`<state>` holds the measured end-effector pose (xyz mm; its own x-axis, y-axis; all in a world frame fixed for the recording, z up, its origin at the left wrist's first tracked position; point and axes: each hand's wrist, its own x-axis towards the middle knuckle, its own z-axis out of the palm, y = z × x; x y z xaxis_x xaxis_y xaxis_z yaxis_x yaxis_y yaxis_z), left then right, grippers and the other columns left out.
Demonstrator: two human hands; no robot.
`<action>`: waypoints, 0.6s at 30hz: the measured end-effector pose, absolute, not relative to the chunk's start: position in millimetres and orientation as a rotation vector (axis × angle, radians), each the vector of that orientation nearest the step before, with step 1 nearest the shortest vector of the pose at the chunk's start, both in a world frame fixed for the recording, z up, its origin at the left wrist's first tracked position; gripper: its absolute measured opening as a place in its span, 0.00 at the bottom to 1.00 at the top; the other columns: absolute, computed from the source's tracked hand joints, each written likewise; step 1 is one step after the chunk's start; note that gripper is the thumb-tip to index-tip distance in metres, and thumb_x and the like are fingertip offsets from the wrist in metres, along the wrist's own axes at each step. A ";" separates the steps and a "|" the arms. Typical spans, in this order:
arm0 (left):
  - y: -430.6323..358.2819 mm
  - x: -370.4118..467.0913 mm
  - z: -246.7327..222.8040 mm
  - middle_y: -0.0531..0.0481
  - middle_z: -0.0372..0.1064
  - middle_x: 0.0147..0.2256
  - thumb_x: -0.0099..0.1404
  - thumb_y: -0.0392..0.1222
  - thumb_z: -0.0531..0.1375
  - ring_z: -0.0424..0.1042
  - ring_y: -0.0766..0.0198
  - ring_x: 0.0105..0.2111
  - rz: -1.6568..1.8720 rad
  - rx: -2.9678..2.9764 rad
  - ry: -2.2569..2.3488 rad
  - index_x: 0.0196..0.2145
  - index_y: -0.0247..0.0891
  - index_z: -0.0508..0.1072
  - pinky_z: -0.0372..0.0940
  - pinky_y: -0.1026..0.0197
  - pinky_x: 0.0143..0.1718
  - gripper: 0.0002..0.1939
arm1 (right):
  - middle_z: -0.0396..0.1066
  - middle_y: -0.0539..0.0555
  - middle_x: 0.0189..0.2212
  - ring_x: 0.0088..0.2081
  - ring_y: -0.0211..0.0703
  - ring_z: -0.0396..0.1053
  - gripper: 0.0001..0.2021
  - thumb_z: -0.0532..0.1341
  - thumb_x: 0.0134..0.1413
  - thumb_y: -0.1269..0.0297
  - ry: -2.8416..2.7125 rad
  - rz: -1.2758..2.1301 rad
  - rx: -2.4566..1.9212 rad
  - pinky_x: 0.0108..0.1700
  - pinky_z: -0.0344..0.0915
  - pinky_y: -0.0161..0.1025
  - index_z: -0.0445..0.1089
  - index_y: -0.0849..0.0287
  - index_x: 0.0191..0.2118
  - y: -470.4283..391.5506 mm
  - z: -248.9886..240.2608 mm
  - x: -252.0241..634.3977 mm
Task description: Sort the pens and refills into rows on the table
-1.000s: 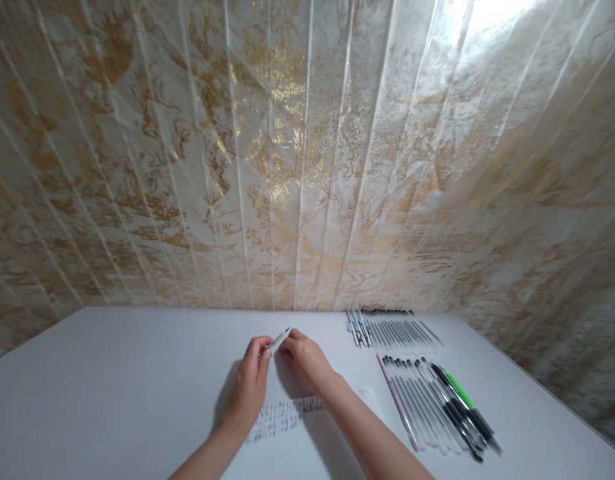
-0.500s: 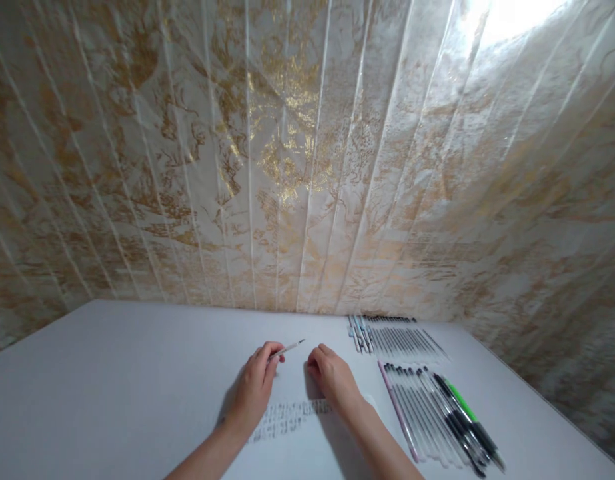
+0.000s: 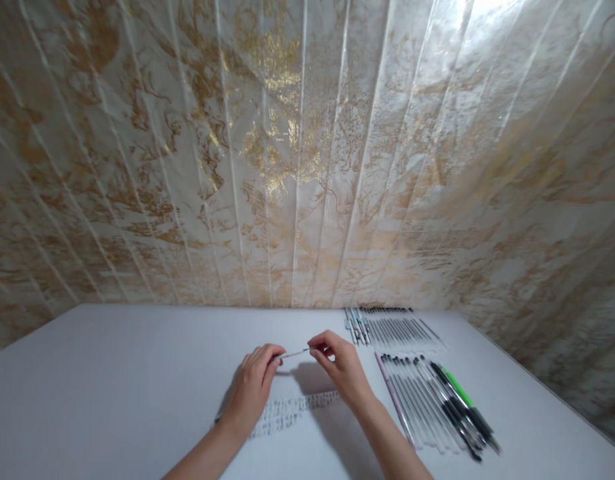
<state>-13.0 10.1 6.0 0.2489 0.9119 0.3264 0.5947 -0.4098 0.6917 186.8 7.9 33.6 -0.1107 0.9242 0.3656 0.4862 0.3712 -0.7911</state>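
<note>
We cannot read the writing on the paper (image 3: 297,443), too small and soft for us, nor tell whether its lines run under the left forearm (image 3: 207,453). Beyond the paper, the grip of the left hand (image 3: 254,377) and right hand (image 3: 342,363) hides both ends of the thin rod (image 3: 294,353). Right of the paper, the far refills (image 3: 397,332) blur past our counting. Nearer us than the paper, the bottom edge cuts off both forearms.

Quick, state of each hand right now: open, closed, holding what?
Left hand: closed, holding a slim pen-like piece.
Right hand: closed, pinching that piece's dark end.
</note>
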 end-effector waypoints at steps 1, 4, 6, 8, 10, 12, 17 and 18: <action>9.5 -12.9 6.7 0.48 0.72 0.37 0.68 0.42 0.48 0.68 0.55 0.38 0.988 2.095 1.366 0.39 0.41 0.69 0.61 0.52 0.42 0.11 | 0.74 0.53 0.32 0.32 0.39 0.69 0.06 0.59 0.53 0.71 -1.755 0.619 -1.250 0.37 0.65 0.35 0.73 0.59 0.35 8.1 32.1 186.3; 8.5 -12.4 8.5 0.48 0.72 0.37 0.69 0.42 0.48 0.69 0.55 0.39 0.981 2.083 1.339 0.39 0.42 0.69 0.61 0.53 0.43 0.11 | 0.73 0.52 0.31 0.31 0.39 0.69 0.05 0.60 0.52 0.72 -1.775 0.620 -1.258 0.36 0.64 0.35 0.73 0.59 0.35 8.2 28.5 185.5; 8.4 -12.2 9.0 0.48 0.72 0.36 0.69 0.42 0.48 0.69 0.56 0.39 0.982 2.082 1.332 0.39 0.42 0.70 0.61 0.53 0.43 0.11 | 0.74 0.52 0.31 0.31 0.39 0.69 0.05 0.60 0.53 0.71 -1.791 0.632 -1.252 0.36 0.64 0.35 0.73 0.58 0.35 7.7 27.3 185.2; 8.4 -12.2 9.2 0.49 0.72 0.36 0.69 0.43 0.48 0.69 0.56 0.38 0.977 2.083 1.323 0.39 0.42 0.70 0.61 0.54 0.43 0.12 | 0.74 0.52 0.31 0.31 0.39 0.68 0.05 0.60 0.54 0.70 -1.804 0.648 -1.246 0.36 0.64 0.34 0.73 0.58 0.35 7.2 26.6 185.0; 8.3 -12.6 9.8 0.49 0.72 0.35 0.69 0.43 0.48 0.69 0.56 0.38 0.966 2.074 1.303 0.38 0.42 0.70 0.62 0.54 0.43 0.12 | 0.74 0.52 0.31 0.31 0.39 0.68 0.04 0.60 0.55 0.69 -1.810 0.651 -1.263 0.36 0.63 0.34 0.73 0.58 0.35 6.8 25.9 184.5; 8.0 -12.9 10.5 0.49 0.71 0.35 0.69 0.42 0.48 0.70 0.57 0.39 0.957 2.053 1.269 0.38 0.42 0.70 0.62 0.55 0.43 0.11 | 0.74 0.52 0.30 0.30 0.39 0.68 0.04 0.60 0.56 0.67 -1.820 0.628 -1.321 0.35 0.61 0.33 0.72 0.58 0.33 6.6 25.1 183.6; 8.0 -11.6 9.2 0.50 0.70 0.36 0.65 0.37 0.51 0.70 0.59 0.39 0.992 2.024 1.221 0.36 0.42 0.69 0.63 0.58 0.42 0.07 | 0.69 0.51 0.23 0.26 0.39 0.64 0.19 0.49 0.65 0.59 -1.952 0.508 -1.528 0.31 0.54 0.34 0.66 0.58 0.24 4.4 26.1 179.3; 8.2 -11.2 8.3 0.50 0.70 0.35 0.64 0.36 0.52 0.70 0.59 0.39 1.006 2.022 1.227 0.35 0.41 0.69 0.63 0.58 0.42 0.07 | 0.68 0.50 0.22 0.26 0.39 0.63 0.21 0.47 0.66 0.58 -1.974 0.491 -1.565 0.31 0.53 0.34 0.65 0.57 0.24 3.5 27.0 178.4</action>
<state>-11.2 8.2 8.3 0.2986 0.9030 0.3088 0.4797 -0.4217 0.7694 178.4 3.5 27.0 -0.1552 0.9666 0.2042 0.7582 0.2490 -0.6026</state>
